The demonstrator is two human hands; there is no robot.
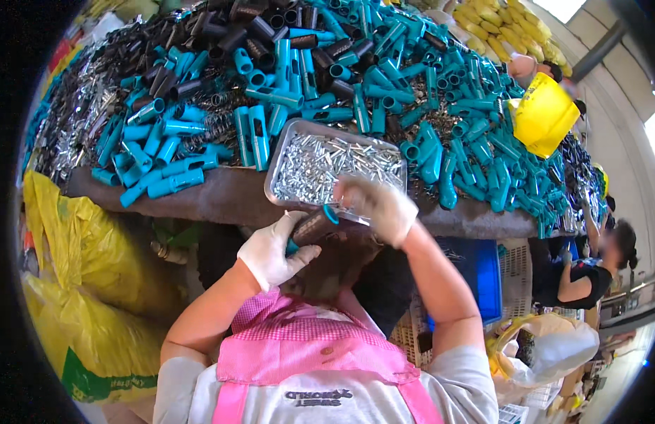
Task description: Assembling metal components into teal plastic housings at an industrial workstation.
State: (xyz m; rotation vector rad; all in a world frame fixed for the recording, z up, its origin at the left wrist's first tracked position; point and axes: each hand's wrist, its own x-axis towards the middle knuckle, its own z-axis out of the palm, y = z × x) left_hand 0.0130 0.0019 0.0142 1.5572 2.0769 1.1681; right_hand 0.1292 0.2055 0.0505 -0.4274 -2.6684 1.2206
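My left hand (273,251), in a white glove, is closed round a dark plastic sleeve (315,225) with teal showing at its ends. It holds the sleeve tilted, just in front of the table edge. Small silvery metal pins (320,159) fill a clear plastic tray (274,177) at the front of the table. Over the tray's near right part is my gloved right hand (384,208). Motion smears its fingers, so I cannot see whether they hold anything. Around the tray lie many teal plastic tubes (259,138), some with long slots.
Black sleeves (260,53) and thin metal parts (77,116) cover the back and left. Yellow sacks (94,261) bulge at my left. To my right are a blue crate (488,283) and a white bag (564,346). Another person (589,272) works at the far right.
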